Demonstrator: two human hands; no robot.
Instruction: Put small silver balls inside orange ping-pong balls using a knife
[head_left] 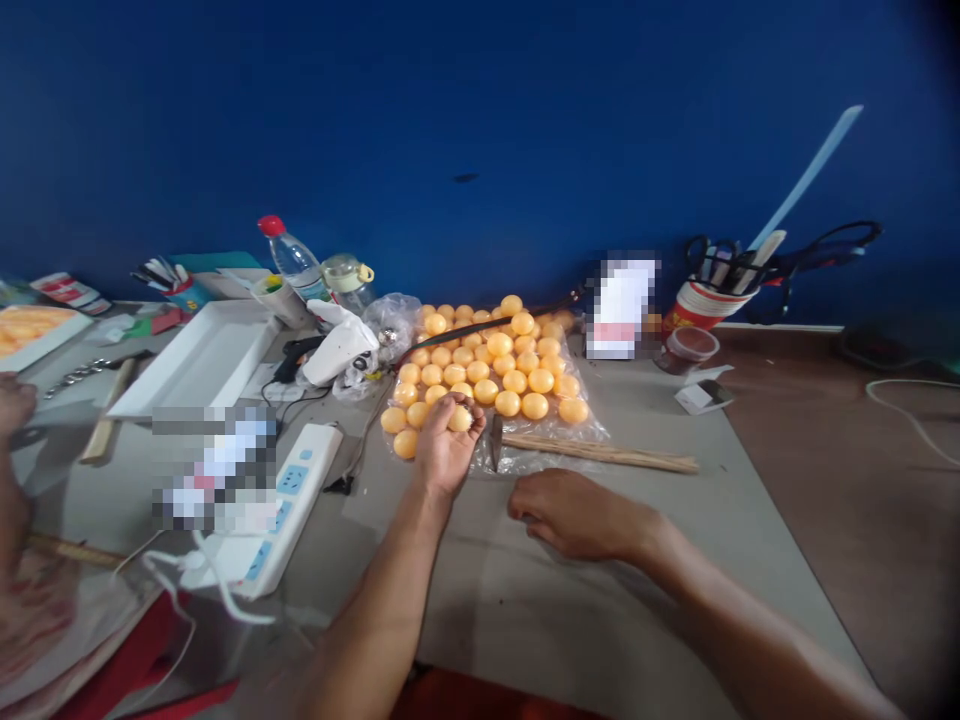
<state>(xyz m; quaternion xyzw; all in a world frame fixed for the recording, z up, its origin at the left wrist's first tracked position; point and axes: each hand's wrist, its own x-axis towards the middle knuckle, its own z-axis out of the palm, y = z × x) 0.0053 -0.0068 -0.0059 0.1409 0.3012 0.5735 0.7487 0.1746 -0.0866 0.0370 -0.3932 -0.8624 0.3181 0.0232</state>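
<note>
My left hand [448, 455] is palm up with its fingers curled around an orange ping-pong ball [460, 419]. Right behind it, many more orange ping-pong balls [514, 381] lie close together on a clear plastic bag [592, 428]. On the table near me rests my right hand [566, 512], its fingers curled under; whatever they hold, if anything, is hidden. Between that hand and the balls lies a bundle of thin wooden sticks [607, 453], a dark flat piece [496, 443] at its left end. A long dark strip [457, 332] lies across the balls.
To the left are a white power strip [289, 510], a white tray [199, 365], a hot glue gun [295, 358] and a red-capped bottle [292, 255]. A tool-filled paper cup [705, 300] stands at right. Another person's hand [15, 403] shows at the left edge.
</note>
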